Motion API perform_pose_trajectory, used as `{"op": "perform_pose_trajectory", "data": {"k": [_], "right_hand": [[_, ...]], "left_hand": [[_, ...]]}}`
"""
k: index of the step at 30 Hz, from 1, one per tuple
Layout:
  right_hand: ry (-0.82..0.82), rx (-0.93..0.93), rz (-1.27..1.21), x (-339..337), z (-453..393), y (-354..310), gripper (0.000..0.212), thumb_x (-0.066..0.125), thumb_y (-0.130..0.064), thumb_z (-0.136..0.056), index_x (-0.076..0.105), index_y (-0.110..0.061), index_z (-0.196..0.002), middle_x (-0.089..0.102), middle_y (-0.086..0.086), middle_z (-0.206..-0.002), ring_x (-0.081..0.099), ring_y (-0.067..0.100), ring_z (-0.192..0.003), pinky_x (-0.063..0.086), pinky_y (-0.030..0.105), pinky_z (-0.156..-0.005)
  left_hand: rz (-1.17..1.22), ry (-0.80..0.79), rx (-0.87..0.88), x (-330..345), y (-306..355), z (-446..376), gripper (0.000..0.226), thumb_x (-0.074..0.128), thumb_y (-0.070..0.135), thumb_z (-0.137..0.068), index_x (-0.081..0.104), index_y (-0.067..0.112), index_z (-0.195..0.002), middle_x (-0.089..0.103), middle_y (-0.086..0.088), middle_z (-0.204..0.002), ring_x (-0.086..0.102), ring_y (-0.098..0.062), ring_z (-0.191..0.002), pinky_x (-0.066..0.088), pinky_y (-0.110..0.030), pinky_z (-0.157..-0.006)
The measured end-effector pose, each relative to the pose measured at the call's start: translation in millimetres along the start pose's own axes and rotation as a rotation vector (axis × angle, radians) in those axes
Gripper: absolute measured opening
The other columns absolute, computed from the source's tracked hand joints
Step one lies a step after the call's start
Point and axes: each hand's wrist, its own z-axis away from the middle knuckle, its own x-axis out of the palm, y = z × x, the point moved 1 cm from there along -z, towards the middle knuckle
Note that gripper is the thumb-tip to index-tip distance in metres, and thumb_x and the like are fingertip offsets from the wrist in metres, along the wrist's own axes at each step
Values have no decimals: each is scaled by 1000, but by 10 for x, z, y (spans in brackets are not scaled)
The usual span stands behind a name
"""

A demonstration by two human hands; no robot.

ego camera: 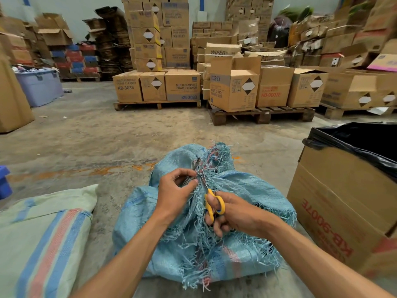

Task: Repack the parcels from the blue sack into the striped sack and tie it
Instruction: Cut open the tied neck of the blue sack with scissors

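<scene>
The blue woven sack (247,190) lies on the concrete floor in front of me, its mouth bunched and badly frayed into loose strands. My left hand (174,190) pinches the gathered tie at the sack's neck. My right hand (234,214) holds yellow-handled scissors (211,203), blades pointing up into the bunched strands beside the left fingers. The striped sack (43,239), pale green with blue and red bands, lies flat at the lower left. No parcels are visible; the blue sack's contents are hidden.
A cardboard box lined with a black bag (348,190) stands close on the right. Pallets stacked with cartons (156,87) fill the far side. A lilac plastic tub (39,87) and a tall carton (12,97) stand at left. Bare floor lies between.
</scene>
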Motion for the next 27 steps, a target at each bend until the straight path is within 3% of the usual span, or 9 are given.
{"op": "perform_pose_trajectory", "data": {"k": [7,14,21,27], "right_hand": [[55,-43,26,-44,-22,41,39,58,-58,-87,46,-21,-96,64,0,-78,45,14,-58,34,25,-56],[102,-70,39,-31,-33,32,38,60,-47,-89,49,-14,-102,63,3,-75,39,12,-53,34,20,-49],[91,-61,1,-73,-42,76,38,67,-42,-89,49,-11,-102,62,5,-69,24,15,-50,21,24,-46],[122,-65,-9,-78,-1,75,32,68,-36,-89,52,-11,-101,64,7,-70,36,12,-44,29,21,-43]], "left_hand": [[29,-40,-19,11,3,6,20,76,-1,-79,71,16,-88,75,3,-92,70,-7,-90,53,-16,-80],[77,-49,-27,22,-28,-8,21,76,-2,-79,71,16,-89,75,-1,-94,71,-12,-94,54,-24,-87],[83,-43,-31,27,-47,-8,21,77,-1,-78,72,15,-92,76,0,-94,71,-12,-93,55,-27,-89],[154,3,-71,26,-55,-14,21,78,3,-78,71,14,-95,74,3,-93,69,-4,-88,55,-22,-81]]}}
